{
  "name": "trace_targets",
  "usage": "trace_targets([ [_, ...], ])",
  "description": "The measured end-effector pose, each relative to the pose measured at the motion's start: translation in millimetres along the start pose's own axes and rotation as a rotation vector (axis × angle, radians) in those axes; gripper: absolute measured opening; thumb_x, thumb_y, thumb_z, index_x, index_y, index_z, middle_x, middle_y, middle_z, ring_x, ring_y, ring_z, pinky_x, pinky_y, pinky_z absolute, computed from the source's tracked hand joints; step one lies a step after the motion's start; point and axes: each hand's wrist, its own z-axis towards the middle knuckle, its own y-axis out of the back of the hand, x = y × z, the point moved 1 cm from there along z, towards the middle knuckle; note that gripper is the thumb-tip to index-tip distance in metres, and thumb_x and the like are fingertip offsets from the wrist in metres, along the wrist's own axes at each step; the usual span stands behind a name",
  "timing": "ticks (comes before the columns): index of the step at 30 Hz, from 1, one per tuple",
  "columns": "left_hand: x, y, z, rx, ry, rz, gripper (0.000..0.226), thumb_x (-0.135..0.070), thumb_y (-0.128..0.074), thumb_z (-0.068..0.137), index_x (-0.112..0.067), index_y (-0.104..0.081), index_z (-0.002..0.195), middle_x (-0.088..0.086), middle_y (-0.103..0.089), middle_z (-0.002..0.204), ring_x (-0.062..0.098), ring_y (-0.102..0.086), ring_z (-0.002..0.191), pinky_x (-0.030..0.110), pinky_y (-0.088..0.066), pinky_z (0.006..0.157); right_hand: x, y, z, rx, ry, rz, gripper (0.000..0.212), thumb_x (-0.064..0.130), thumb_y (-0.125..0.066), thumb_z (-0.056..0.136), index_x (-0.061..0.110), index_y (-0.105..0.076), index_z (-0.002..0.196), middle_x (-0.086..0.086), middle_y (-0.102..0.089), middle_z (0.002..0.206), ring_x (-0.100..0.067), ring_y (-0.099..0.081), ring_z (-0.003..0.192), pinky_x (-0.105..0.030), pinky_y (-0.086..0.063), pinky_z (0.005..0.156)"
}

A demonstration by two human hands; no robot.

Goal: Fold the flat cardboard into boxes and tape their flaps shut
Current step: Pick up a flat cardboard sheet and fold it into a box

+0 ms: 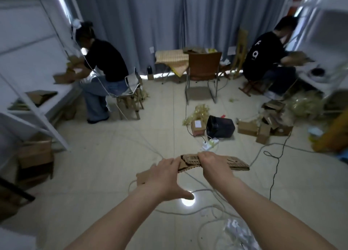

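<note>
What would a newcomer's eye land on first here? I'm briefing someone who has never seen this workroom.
First, the two bare hands low in the middle: the right hand grips a flat cardboard piece and the left hand touches its near end. Next, the litter of small boxes and a black bin on the floor beyond. Two seated people work at the left and right edges.

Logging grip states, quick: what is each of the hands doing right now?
Left hand: fingers pinch the flat cardboard at its left end.
Right hand: grips the same cardboard from above.
</note>
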Motion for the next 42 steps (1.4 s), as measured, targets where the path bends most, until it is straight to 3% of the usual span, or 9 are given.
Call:
trace_targets([
  [4, 28, 27, -4, -0.194, -0.042, 0.147, 0.052, -0.026, -0.051, 0.094, -0.024, -0.033, 0.143, -0.001, -0.054, 0.13, 0.023, -0.054, 0.114, 0.035, -0.043, 0.087, 32, 34, 1, -0.026, -0.005, -0.106, 0.028, -0.002, -0.045, 0.083, 0.014, -0.053, 0.104, -0.004, -0.059, 0.107, -0.024, -0.055, 0.096, -0.03, -0.029, 0.063],
  [7, 53, 43, 0, -0.264, -0.1, 0.198, 0.036, -0.008, -0.042, 0.09, -0.026, -0.056, 0.118, -0.002, -0.064, 0.109, 0.022, -0.06, 0.098, 0.031, -0.039, 0.069, 48, 44, 2, -0.036, -0.004, -0.109, 0.03, -0.002, -0.046, 0.081, 0.014, -0.055, 0.105, -0.004, -0.06, 0.106, -0.025, -0.056, 0.096, -0.03, -0.029, 0.065],
  [15, 86, 65, 34, -0.441, -0.176, 0.159, 0.036, -0.006, -0.042, 0.089, -0.029, -0.059, 0.111, -0.005, -0.066, 0.101, 0.019, -0.062, 0.092, 0.029, -0.036, 0.063, 26, 54, 25, -0.074, -0.086, -0.103, 0.025, 0.002, -0.045, 0.084, 0.018, -0.054, 0.101, -0.002, -0.06, 0.099, -0.022, -0.057, 0.087, -0.03, -0.033, 0.06],
  [20, 98, 71, 83, -0.374, -0.145, 0.19, 0.033, -0.01, -0.047, 0.087, -0.031, -0.06, 0.109, -0.006, -0.066, 0.102, 0.019, -0.061, 0.093, 0.029, -0.037, 0.063, -3, 40, 75, -0.02, -0.05, -0.135, 0.028, 0.002, -0.048, 0.083, 0.019, -0.055, 0.104, -0.001, -0.06, 0.1, -0.022, -0.058, 0.089, -0.03, -0.031, 0.06],
  [24, 96, 87, 146, -0.329, -0.06, 0.192, 0.031, -0.016, -0.048, 0.09, -0.03, -0.063, 0.113, -0.003, -0.066, 0.112, 0.021, -0.06, 0.104, 0.033, -0.045, 0.075, -30, 32, 139, 0.036, 0.004, -0.188, 0.024, 0.0, -0.051, 0.083, 0.015, -0.055, 0.101, -0.005, -0.062, 0.102, -0.025, -0.06, 0.094, -0.033, -0.033, 0.06],
  [29, 75, 118, 223, -0.325, 0.01, 0.169, 0.034, -0.01, -0.047, 0.085, -0.026, -0.065, 0.109, 0.0, -0.067, 0.108, 0.024, -0.06, 0.101, 0.031, -0.039, 0.069, -76, 43, 217, 0.071, 0.025, -0.167, 0.03, -0.001, -0.044, 0.087, 0.013, -0.056, 0.11, -0.006, -0.063, 0.107, -0.027, -0.061, 0.098, -0.034, -0.036, 0.062],
  [34, 69, 141, 283, -0.303, 0.071, 0.159, 0.038, -0.01, -0.046, 0.089, -0.021, -0.059, 0.123, 0.004, -0.064, 0.119, 0.027, -0.058, 0.11, 0.035, -0.047, 0.083, -99, 52, 280, 0.056, 0.086, -0.181, 0.028, -0.006, -0.052, 0.081, 0.012, -0.054, 0.102, -0.008, -0.062, 0.1, -0.028, -0.059, 0.092, -0.035, -0.034, 0.061],
  [39, 75, 158, 343, -0.289, 0.056, 0.128, 0.052, -0.012, -0.05, 0.084, -0.023, -0.049, 0.135, 0.003, -0.062, 0.124, 0.026, -0.057, 0.112, 0.035, -0.046, 0.084, -112, 40, 339, 0.013, 0.124, -0.15, 0.027, -0.005, -0.051, 0.079, 0.013, -0.053, 0.099, -0.008, -0.06, 0.098, -0.03, -0.059, 0.091, -0.036, -0.036, 0.064],
  [42, 86, 168, 391, -0.279, 0.005, 0.105, 0.046, -0.013, -0.049, 0.087, -0.028, -0.055, 0.13, 0.003, -0.064, 0.123, 0.027, -0.058, 0.111, 0.035, -0.046, 0.085, -119, 29, 386, 0.009, 0.151, -0.173, 0.027, -0.005, -0.052, 0.079, 0.013, -0.055, 0.099, -0.007, -0.061, 0.096, -0.028, -0.058, 0.088, -0.036, -0.038, 0.063],
])
